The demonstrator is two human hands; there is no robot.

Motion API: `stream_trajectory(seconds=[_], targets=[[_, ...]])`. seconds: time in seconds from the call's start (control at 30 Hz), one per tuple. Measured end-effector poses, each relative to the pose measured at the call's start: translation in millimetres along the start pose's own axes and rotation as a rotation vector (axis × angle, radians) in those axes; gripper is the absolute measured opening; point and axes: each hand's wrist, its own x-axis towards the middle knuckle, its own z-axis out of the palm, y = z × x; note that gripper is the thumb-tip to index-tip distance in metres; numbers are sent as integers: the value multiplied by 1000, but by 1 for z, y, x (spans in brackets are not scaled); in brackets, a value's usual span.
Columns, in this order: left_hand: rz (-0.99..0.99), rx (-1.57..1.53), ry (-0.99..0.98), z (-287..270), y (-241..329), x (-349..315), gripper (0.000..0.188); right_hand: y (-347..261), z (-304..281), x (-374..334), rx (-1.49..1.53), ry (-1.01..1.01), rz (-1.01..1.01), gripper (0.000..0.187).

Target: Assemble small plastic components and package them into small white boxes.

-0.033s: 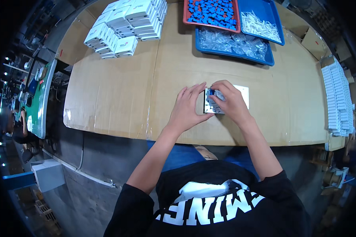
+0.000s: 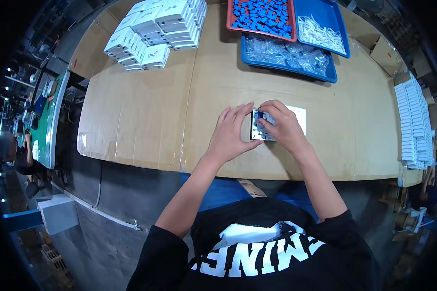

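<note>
A small white open box point(image 2: 256, 130) lies on the cardboard-covered table point(image 2: 141, 111), partly on a flat white card point(image 2: 298, 115). Inside it I see a small blue part point(image 2: 260, 115) and something clear and shiny. My left hand point(image 2: 230, 133) presses against the box's left side with its fingers straight and together. My right hand point(image 2: 284, 126) curls over the top of the box, with its fingertips at the blue part. The right hand hides most of what is inside.
At the back stand a red tray point(image 2: 229, 14) of blue parts, a blue tray point(image 2: 344, 46) of white parts and a blue tray point(image 2: 286, 68) of clear bags. Stacked white boxes point(image 2: 155, 29) sit back left. A row of flat white cartons point(image 2: 412, 126) lines the right edge.
</note>
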Motion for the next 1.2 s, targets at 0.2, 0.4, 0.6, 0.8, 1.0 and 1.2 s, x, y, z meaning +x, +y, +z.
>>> stream_trajectory(seconds=[0.2,0.4,0.6,0.8,1.0,1.2], targets=[[16,13,2,-2,-4,0,96,8,7,3,-104,-63,-81,25],[15,21,0,-1,-6,1,94,11,11,9,-124,-32,-129,23],[8,15,-18,-3,-5,3,95,9,12,6,-185,-48,-118,28],[37,27,-46,-5,-3,3,94,-13,4,-7,-474,-163,-114,40],[24,66,11,-7,-2,-3,93,4,-53,-4,-71,-44,116,42],[-19,121,31,-3,14,1,91,30,-88,-53,-204,-205,218,54]])
